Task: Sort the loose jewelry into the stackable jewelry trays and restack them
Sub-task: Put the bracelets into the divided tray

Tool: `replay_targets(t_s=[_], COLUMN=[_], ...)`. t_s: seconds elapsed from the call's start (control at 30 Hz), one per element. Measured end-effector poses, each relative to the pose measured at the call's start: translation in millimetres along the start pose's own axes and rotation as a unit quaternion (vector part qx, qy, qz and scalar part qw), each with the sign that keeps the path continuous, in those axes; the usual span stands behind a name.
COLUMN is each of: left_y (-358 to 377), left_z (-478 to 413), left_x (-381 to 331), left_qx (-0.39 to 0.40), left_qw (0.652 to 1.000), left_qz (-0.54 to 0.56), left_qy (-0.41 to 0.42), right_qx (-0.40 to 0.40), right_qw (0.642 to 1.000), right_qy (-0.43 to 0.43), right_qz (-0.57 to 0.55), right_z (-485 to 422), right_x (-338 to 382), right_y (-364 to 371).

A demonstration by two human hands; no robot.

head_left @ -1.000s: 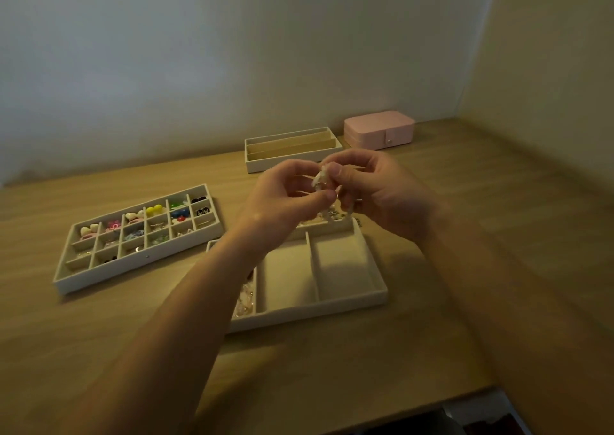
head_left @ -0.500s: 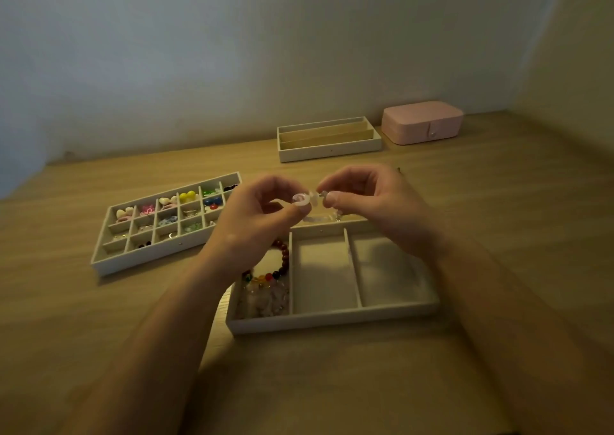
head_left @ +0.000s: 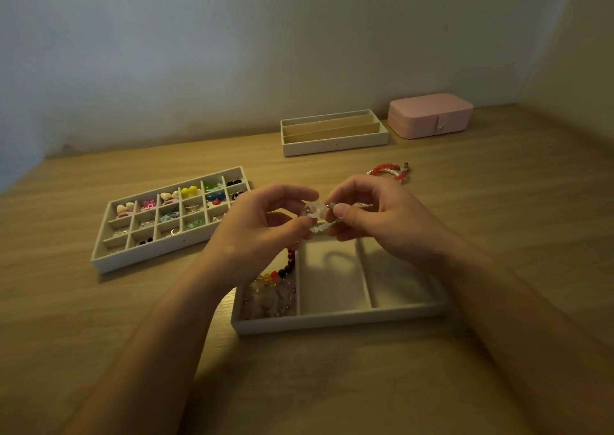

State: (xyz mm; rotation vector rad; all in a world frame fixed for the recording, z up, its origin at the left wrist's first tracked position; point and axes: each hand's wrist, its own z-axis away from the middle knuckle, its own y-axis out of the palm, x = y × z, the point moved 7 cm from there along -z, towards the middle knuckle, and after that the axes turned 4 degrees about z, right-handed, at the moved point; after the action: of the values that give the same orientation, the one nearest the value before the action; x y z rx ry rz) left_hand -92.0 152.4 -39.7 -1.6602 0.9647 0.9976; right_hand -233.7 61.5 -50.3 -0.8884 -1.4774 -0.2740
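Observation:
Both hands hold a pale clear-beaded bracelet [head_left: 315, 211] above the near cream tray [head_left: 335, 322]. My left hand [head_left: 262, 225] pinches its left end and my right hand [head_left: 368, 218] pinches its right end. The near tray has three long compartments; the left one holds beaded bracelets [head_left: 274, 288], dark red, coloured and clear. The other two compartments show bare lining. A red and white beaded bracelet [head_left: 390, 171] lies loose on the table behind my right hand.
A many-celled tray [head_left: 99, 262] with small coloured earrings and charms sits at the left. A tray with long slots [head_left: 335, 145] stands by the wall. Beside it is a shut pink jewelry box [head_left: 430, 115]. The wooden table meets walls at back and right.
The view has shifted, so the trays sit further right and lower in frame. My hands have spread slightly apart, stretching the clear bracelet between them. The red and white bracelet has come into sight.

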Motion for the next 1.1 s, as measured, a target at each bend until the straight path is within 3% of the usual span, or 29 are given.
replay_targets(t_s=[0.3, 0.63, 0.83, 1.1], left_y=[9.3, 24.2, 16.6, 20.1], left_z=[1.5, 2.1, 1.3, -1.3], left_x=[5.0, 11.6, 11.4, 20.7], left_qx=[0.092, 0.171, 0.142, 0.148], left_qw=[0.956, 0.930, 0.929, 0.900], left_qz=[-0.277, -0.326, -0.341, -0.410], left_qy=[0.015, 0.006, -0.013, -0.007], right_qx=[0.021, 0.076, 0.036, 0.113], right_qw=[0.973, 0.951, 0.946, 0.902], right_qy=[-0.032, -0.009, -0.014, 0.010], right_qz=[0.227, 0.301, 0.321, 0.417], right_z=[2.4, 5.0, 5.1, 6.0], right_x=[4.2, 5.4, 5.7, -1.9], right_y=[5.5, 10.8, 4.5, 15.0])
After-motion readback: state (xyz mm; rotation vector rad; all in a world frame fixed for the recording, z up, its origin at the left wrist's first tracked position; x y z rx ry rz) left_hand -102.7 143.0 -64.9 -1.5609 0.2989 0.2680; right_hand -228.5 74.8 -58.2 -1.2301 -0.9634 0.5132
